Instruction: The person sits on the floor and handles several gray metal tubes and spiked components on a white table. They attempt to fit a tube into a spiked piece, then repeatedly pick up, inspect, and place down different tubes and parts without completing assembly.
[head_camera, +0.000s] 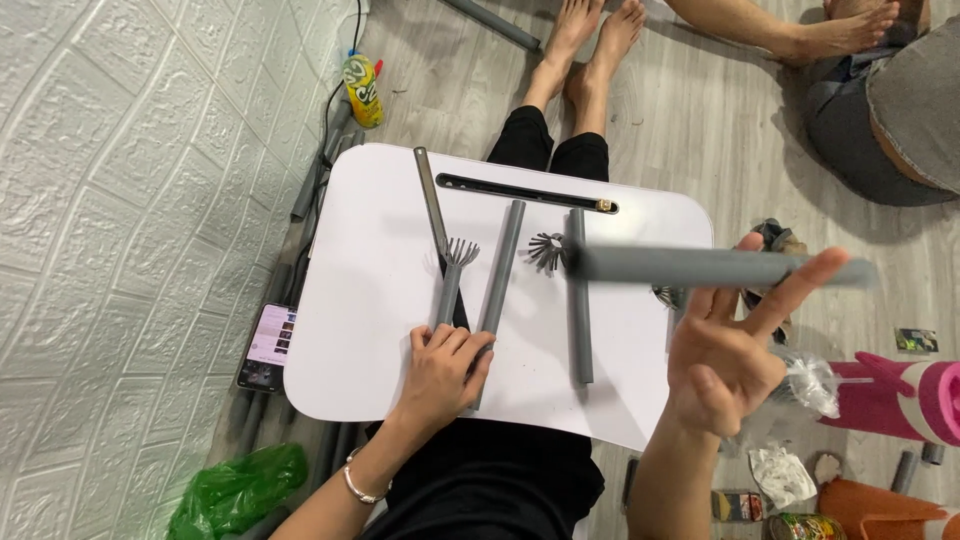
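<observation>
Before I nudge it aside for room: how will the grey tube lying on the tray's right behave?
The tube looks round and smooth, so it would probably roll on the flat white tray. It lies straight, likely stiff. It seems hollow plastic, probably light.

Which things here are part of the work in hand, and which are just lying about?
In hand:
left hand resting on grey tubes on the white lap table
right hand lifting a grey tube
grey tube with wire prongs

Lying about:
phone
green bag
yellow can
pink roll
</observation>
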